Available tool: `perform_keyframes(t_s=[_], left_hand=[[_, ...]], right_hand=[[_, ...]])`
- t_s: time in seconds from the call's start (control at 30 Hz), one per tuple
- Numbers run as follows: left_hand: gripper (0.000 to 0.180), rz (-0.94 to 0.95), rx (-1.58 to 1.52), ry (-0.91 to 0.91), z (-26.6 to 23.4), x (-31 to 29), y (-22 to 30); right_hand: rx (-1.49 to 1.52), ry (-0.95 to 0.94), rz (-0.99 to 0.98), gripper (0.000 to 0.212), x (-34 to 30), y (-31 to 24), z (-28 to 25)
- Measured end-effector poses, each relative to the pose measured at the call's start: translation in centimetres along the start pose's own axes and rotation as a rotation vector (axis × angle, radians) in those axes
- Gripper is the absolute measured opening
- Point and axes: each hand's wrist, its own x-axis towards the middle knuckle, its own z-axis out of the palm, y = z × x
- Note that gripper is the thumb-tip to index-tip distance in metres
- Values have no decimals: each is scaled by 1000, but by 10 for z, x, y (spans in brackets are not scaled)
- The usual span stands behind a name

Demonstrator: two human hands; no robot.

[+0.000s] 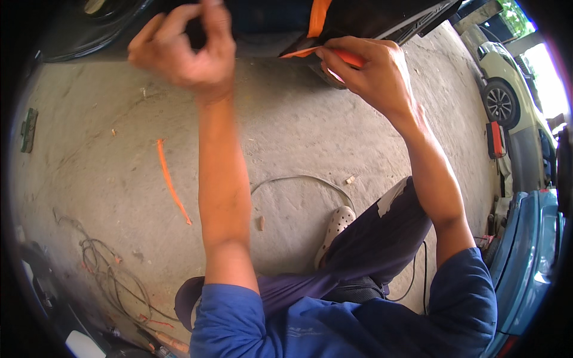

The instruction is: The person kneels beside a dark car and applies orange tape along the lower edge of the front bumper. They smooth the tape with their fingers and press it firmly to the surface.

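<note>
My right hand [370,71] pinches a strip of orange tape [313,45] at the lower edge of a dark car body panel [262,24] at the top of the view. An orange-handled tool [348,58] shows between its fingers. My left hand [185,51] is raised against the same panel, fingers curled with the thumb and forefinger close together; I cannot tell whether anything is in them. A second run of orange tape [319,15] goes up the panel.
Below lies a rough concrete floor [107,179] with a torn orange strip [170,185], a thin cable [298,179] and tangled wires [101,268]. A light car [507,83] and a blue car [531,250] stand at the right. My leg and white shoe [337,224] are beneath me.
</note>
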Motion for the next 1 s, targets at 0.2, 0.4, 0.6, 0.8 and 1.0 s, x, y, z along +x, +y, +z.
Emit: perform_keyframes(t_s=[0.2, 0.4, 0.6, 0.8, 1.0], left_hand=[[31, -158, -236, -171, -33, -31, 57], [34, -168, -134, -285, -31, -65, 91], [30, -182, -58, -268, -27, -69, 101], [21, -305, -70, -235, -22, -70, 116], [22, -447, -83, -246, -18, -64, 131]], right_hand=[[21, 0, 30, 26, 2, -2, 1], [2, -7, 29, 27, 1, -2, 0], [-31, -21, 6, 26, 2, -1, -3], [-27, 10, -39, 25, 1, 1, -1], [8, -32, 41, 24, 0, -2, -3]])
